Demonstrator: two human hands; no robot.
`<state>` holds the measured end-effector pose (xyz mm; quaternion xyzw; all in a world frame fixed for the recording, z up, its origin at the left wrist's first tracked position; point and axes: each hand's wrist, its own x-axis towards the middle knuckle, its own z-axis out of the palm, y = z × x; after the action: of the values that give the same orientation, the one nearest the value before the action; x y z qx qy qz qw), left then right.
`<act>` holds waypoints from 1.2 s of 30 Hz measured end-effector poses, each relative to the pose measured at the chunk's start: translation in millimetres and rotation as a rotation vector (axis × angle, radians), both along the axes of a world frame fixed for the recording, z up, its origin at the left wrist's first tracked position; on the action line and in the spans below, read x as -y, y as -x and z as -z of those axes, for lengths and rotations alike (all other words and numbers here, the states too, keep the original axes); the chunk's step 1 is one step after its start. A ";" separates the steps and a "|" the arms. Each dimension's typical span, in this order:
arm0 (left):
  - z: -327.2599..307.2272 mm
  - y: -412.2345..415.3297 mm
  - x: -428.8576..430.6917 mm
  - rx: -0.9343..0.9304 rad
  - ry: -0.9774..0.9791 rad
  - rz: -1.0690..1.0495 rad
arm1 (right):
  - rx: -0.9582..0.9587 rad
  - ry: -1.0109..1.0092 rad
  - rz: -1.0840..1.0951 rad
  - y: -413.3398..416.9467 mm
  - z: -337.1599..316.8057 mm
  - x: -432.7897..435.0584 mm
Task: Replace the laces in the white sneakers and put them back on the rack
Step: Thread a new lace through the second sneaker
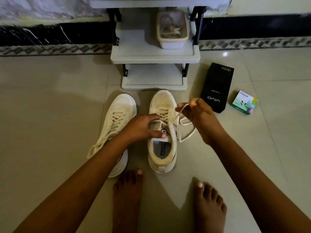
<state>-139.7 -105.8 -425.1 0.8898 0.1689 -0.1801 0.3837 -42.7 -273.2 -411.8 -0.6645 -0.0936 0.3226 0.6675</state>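
Observation:
Two white sneakers stand on the floor in front of a white rack. The left sneaker is fully laced, its lace ends trailing off the near side. My left hand grips the tongue and collar of the right sneaker. Above that shoe's toe, my right hand pinches the end of a cream lace, which runs from the eyelets and loops onto the floor to the shoe's right. A plastic tub with several laces sits on the rack's middle shelf.
A black Vivo box lies right of the rack, with a small green Odonil box beyond it. My bare feet stand just behind the sneakers. The rack's bottom shelf faces the shoes' toes. Tiled floor all around.

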 end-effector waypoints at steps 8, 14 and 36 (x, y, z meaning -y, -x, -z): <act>0.5 -1.0 -8.3 -0.097 0.063 0.081 | 0.261 0.409 -0.151 24.4 28.4 -11.6; 4.2 0.8 -10.8 -0.087 0.125 0.045 | 0.734 0.639 -0.279 25.8 36.0 -10.4; 6.7 2.6 -8.5 -0.082 0.112 0.034 | 0.589 0.657 -0.328 18.1 22.5 -3.7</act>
<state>-142.4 -97.3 -431.7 0.8616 0.1592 -0.2322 0.4223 -60.8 -269.5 -434.3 -0.8803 -0.2758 0.2342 0.3068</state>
